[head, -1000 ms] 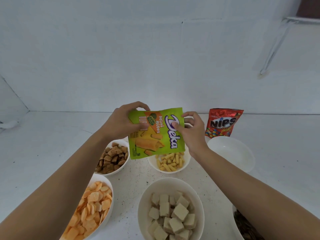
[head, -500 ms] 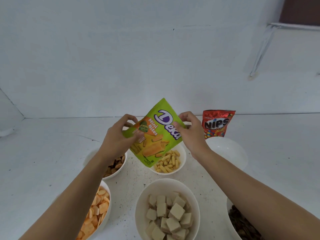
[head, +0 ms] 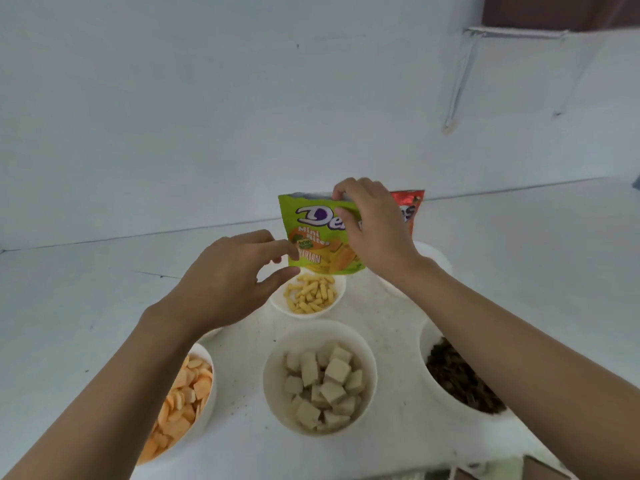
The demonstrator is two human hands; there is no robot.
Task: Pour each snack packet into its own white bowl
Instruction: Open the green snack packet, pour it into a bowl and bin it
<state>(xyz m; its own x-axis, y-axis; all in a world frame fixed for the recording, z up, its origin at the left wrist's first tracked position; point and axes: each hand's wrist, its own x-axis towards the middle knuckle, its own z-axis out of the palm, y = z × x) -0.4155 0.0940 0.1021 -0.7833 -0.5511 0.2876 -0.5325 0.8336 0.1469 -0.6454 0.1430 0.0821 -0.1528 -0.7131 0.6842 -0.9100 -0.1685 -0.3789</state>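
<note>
A green snack packet (head: pixel 317 237) stands upright, its torn top up, above a white bowl (head: pixel 277 304) of yellow stick snacks. My right hand (head: pixel 375 233) grips the packet by its upper right corner. My left hand (head: pixel 232 282) is at the packet's lower left corner, fingers apart, with index tip and thumb tip just touching its edge. A red snack packet (head: pixel 414 209) stands behind my right hand, mostly hidden. An empty white bowl (head: pixel 438 256) shows partly behind my right wrist.
Nearer me are a bowl (head: pixel 273 375) of pale wafer cubes, a bowl (head: pixel 212 375) of orange chips at the left and a bowl (head: pixel 424 351) of dark pieces at the right. My left hand hides another bowl. A white wall rises just behind the counter.
The green packet has turned from tilted over the bowl to upright. My right hand moved to its top corner; my left hand loosened from the packet's side.
</note>
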